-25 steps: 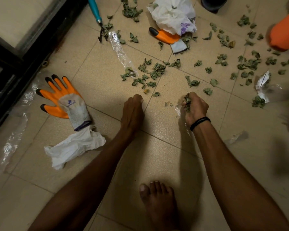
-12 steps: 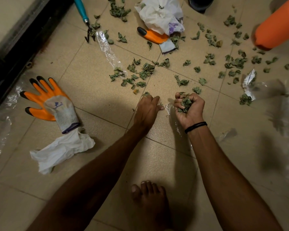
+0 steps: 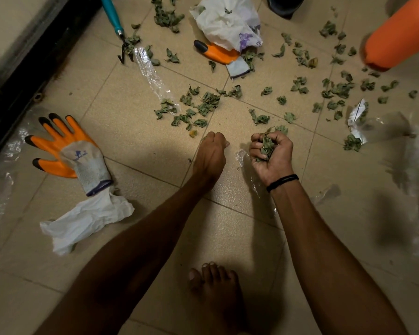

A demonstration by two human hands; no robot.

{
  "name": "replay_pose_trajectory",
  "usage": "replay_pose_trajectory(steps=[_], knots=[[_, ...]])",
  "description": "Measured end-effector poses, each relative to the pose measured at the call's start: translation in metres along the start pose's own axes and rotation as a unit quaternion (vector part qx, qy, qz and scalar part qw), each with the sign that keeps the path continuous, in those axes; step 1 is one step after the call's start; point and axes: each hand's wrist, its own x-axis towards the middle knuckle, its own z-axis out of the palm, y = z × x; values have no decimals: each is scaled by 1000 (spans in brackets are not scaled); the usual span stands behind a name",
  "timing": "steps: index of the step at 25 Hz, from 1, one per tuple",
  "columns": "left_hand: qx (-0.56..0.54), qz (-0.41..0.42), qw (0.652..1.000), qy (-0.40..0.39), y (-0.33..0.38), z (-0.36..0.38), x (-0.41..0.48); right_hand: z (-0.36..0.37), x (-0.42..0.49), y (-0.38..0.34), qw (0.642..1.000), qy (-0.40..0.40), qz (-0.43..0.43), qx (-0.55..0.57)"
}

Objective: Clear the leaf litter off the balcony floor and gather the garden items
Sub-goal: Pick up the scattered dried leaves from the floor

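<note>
One fistful of dry leaves (image 3: 266,146) sits in my right hand (image 3: 272,154), fingers curled tight round it. My left hand (image 3: 212,152) is curled knuckles-up just beside it — whether it holds anything I cannot tell. More leaf litter (image 3: 205,105) lies scattered on the tiled floor (image 3: 136,131) just beyond — an orange glove (image 3: 68,151) well to the left.

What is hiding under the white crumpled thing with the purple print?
An orange glove: one black-tipped finger and its grey cuff poke out from under the white crumpled thing. Its other fingers are covered, and anything else beneath is hidden.
</note>
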Motion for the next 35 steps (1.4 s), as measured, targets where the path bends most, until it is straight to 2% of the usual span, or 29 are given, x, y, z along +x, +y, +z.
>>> replay_pose_trajectory(steps=[3, 7, 9, 12, 15, 17, 20, 23, 26, 28, 30, 32, 33, 35], knots=[[-117, -89, 989, 18, -7, -15, -12, -3, 5, 0, 1000, 4, 6, -13], [-143, -81, 983, 83, -27, -42, -38, -6, 10, 4, 999, 26, -1, -38], [-137, -85, 981, 110, -36, -52, -44, -6, 14, 6, 997, 50, -7, -57], [-64, -64, 986, 143, -46, -58, -51, -4, 18, 11, 990, 88, -6, -110], [-8, -56, 990, 131, -53, -57, -61, 0, 19, 19, 982, 127, 0, -141], [6, -59, 991, 120, -59, -60, -68, 5, 16, 21, 986, 120, 12, -116], [10, -56, 992, 110, -65, -65, -74, 9, 16, 19, 996, 80, 30, -15], [-37, -84, 986, 142, -61, -71, -72, 6, 24, 18, 993, 66, 44, 84], [-114, -167, 956, 211, -54, -82, -67, 4, 28, 16, 984, 58, 96, 135], [-199, -243, 916, 251, -56, -94, -62, 5, 29, 16, 981, 60, 122, 140], [-231, -301, 887, 265, -63, -105, -58, 10, 28, 15, 987, 58, 112, 100], [-208, -320, 886, 264, -70, -114, -56, 17, 25, 17, 995, 80, 60, -19], [-197, -313, 893, 255, -72, -117, -57, 20, 25, 19, 988, 107, 23, -110], [-180, -279, 916, 226, -71, -118, -61, 19, 29, 25, 944, 152, -48, -287]])
